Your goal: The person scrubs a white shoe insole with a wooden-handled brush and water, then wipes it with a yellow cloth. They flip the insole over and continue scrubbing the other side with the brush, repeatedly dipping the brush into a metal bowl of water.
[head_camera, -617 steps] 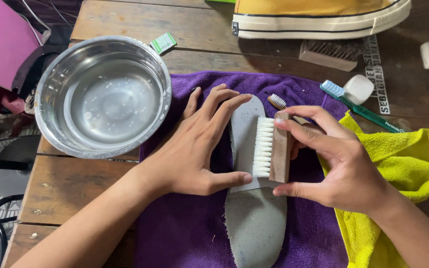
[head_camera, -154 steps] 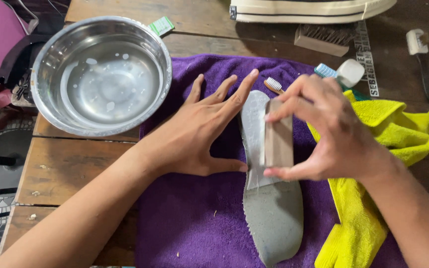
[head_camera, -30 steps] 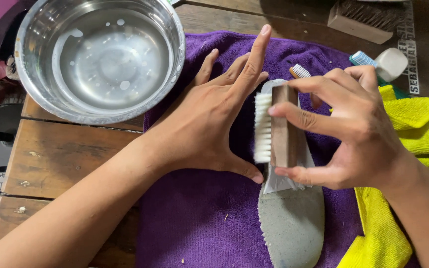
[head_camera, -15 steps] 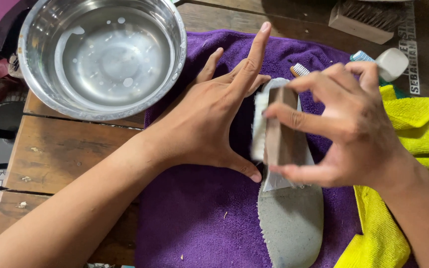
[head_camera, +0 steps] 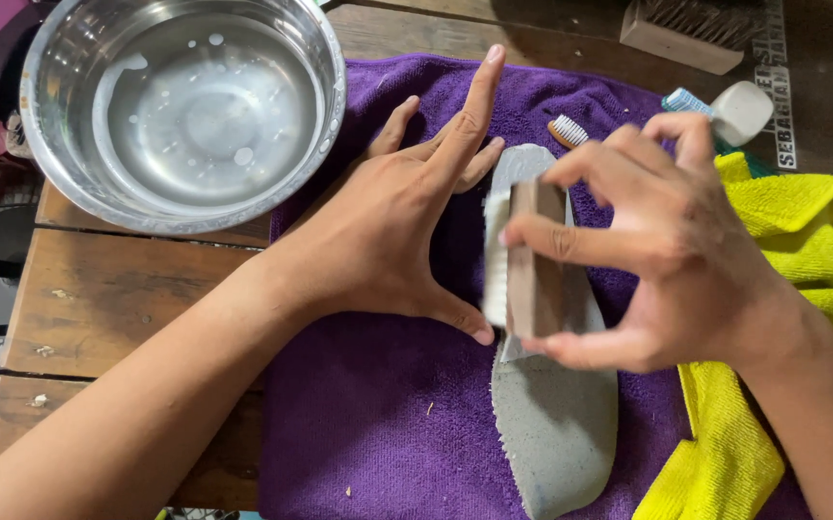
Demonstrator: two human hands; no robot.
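A grey shoe insole (head_camera: 556, 424) lies lengthwise on a purple towel (head_camera: 378, 433) at the centre of the wooden table (head_camera: 118, 299), its toe end pointing to twelve o'clock. The left hand (head_camera: 402, 226) lies flat and open on the towel at nine o'clock of the insole, fingers spread towards twelve, the thumb tip touching the insole's left edge. The right hand (head_camera: 672, 246) comes in from three o'clock and is closed around a wooden scrub brush (head_camera: 527, 260), fingers over its top and thumb under its near end; the white bristles face nine o'clock and the brush sits over the insole's upper half.

A steel bowl (head_camera: 55, 144) holding water stands at ten o'clock, just off the towel. A yellow cloth (head_camera: 802, 250) lies at three o'clock, partly under the right wrist. A toothbrush head (head_camera: 568, 131) shows at one o'clock on the towel, and a second wooden brush (head_camera: 691, 34) rests further off at one o'clock.
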